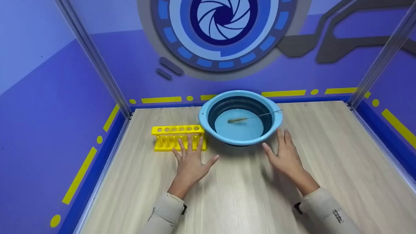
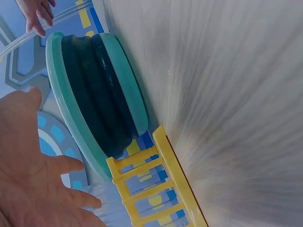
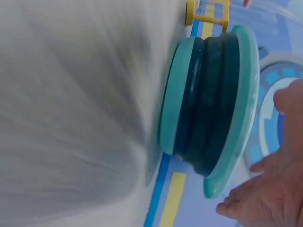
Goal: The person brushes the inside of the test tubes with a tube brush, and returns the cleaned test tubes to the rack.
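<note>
My left hand (image 1: 191,164) has its fingers spread just in front of a yellow test tube rack (image 1: 178,130), its fingertips overlapping the rack in the head view. Nothing is in its grasp. My right hand (image 1: 286,156), fingers extended, is close to the front right rim of a light blue collapsible basin (image 1: 241,142) with dark folding walls. Whether its fingertips touch the rim I cannot tell. Inside the basin lies a test tube brush (image 1: 238,120), bristles near the middle and thin wire handle leaning over the right rim.
Clear, glass-like items (image 2: 102,201) show faintly behind the rack, partly hidden. The wooden table (image 1: 234,195) is bounded by blue panels at the left, back and right. The basin stands near the back panel.
</note>
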The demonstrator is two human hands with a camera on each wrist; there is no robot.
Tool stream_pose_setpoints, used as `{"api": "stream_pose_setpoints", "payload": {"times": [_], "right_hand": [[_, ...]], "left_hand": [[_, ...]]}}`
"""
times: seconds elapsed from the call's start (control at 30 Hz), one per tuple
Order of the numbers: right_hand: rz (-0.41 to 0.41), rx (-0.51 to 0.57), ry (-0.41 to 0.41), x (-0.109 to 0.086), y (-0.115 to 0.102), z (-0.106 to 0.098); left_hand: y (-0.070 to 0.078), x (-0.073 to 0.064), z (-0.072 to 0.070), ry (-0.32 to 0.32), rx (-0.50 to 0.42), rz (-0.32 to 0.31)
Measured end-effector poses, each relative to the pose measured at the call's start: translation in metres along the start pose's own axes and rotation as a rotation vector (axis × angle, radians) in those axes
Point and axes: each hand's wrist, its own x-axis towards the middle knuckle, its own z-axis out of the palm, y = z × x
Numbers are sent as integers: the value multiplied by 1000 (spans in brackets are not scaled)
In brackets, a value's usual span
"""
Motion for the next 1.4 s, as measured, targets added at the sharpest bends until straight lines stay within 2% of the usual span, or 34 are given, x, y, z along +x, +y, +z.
{"api": "stream_pose_setpoints", "payload": {"times": [0.17, 0.3, 0.53, 0.6, 0.7, 0.8, 0.93, 1.4], "right_hand": [[52, 131, 36, 30, 10, -2], [161, 263, 14, 59, 12, -6], [304, 289, 29, 105, 11, -10], [355, 320, 3, 116, 10, -13], [380, 386, -14, 129, 9, -13], [390, 475, 12, 136, 8, -9], [412, 560, 58, 136, 10, -4], [415, 513, 71, 136, 11, -1]], "left_hand": [[-2, 0, -1, -1, 7, -9], [-3, -1, 0, -7, -2, -24], [-5, -4, 2, -48, 3, -29], [-6, -4, 2, -51, 8, -26], [-7, -4, 1, -46, 11, -32], [-7, -4, 1, -42, -7, -42], [-6, -6, 0, -45, -43, -39], [-13, -9, -1, -11, -30, -29]]}}
